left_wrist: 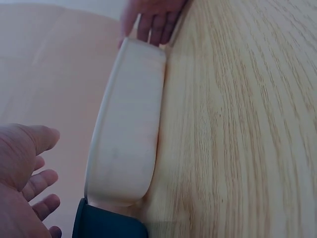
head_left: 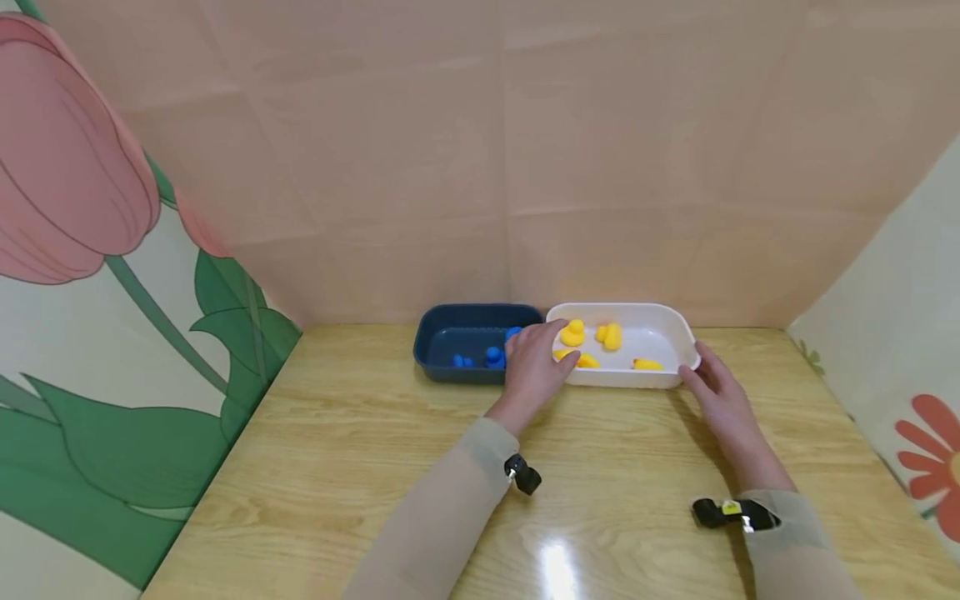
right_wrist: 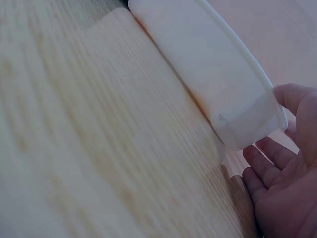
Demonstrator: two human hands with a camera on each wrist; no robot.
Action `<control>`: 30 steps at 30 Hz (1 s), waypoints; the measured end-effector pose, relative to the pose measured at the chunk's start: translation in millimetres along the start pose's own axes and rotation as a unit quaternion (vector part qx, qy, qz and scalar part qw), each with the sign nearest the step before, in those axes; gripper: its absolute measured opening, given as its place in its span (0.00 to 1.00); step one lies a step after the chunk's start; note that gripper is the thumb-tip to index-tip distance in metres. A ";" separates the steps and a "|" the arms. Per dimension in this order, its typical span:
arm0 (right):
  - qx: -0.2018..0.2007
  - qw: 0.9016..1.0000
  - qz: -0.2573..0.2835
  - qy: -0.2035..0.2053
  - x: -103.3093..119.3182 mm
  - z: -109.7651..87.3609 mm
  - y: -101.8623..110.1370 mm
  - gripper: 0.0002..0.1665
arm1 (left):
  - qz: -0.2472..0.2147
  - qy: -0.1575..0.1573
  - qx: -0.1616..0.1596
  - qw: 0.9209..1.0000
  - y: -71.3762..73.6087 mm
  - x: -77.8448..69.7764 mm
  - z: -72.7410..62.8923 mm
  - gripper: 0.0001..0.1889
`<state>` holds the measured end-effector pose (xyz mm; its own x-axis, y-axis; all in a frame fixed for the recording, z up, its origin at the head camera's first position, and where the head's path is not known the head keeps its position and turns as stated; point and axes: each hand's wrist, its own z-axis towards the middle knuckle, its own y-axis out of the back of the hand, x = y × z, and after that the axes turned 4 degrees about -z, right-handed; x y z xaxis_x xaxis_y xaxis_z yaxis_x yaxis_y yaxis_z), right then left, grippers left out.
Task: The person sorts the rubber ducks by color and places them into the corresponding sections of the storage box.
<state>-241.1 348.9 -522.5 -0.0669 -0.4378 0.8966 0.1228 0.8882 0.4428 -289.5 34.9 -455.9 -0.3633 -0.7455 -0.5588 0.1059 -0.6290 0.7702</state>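
Observation:
My left hand (head_left: 534, 358) hovers over where the two trays meet, thumb apart from the loosely bent fingers. In the left wrist view, nothing shows between that thumb and the fingers (left_wrist: 43, 184). My right hand (head_left: 722, 392) holds the right end of the white tray (head_left: 660, 379), thumb at the rim and fingers round the end wall. Several yellow toy ducks lie in this tray, among them an upright duck (head_left: 573, 335) near the left hand and a tipped duck (head_left: 610, 336). Small blue toys (head_left: 493, 357) sit in the dark blue tray (head_left: 442, 371), partly hidden by the left hand.
Both trays stand side by side on a wood-grain table (head_left: 337, 467), close to a pinkish-beige covered wall (head_left: 420, 208). Flower-patterned panels (head_left: 67, 167) rise at either side. Black wrist cameras (head_left: 522, 474) are strapped on both sleeves.

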 end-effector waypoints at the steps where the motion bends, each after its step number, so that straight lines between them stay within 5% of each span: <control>1: 0.000 1.000 -0.001 0.001 -0.2 0.2 0.3 0.52 | 0.000 -0.001 0.000 1.000 0.3 0.5 -0.4 0.30; 30: 0.002 1.000 -0.003 -0.009 -10.7 0.8 10.9 0.53 | 0.052 -0.045 0.007 0.998 14.1 17.9 -11.2 0.32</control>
<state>-239.9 363.4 -527.3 -0.0861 -0.4402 0.8938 0.1187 0.8862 0.4479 -284.1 10.2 -458.4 -0.4328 -0.7837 -0.4456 0.1346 -0.5450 0.8276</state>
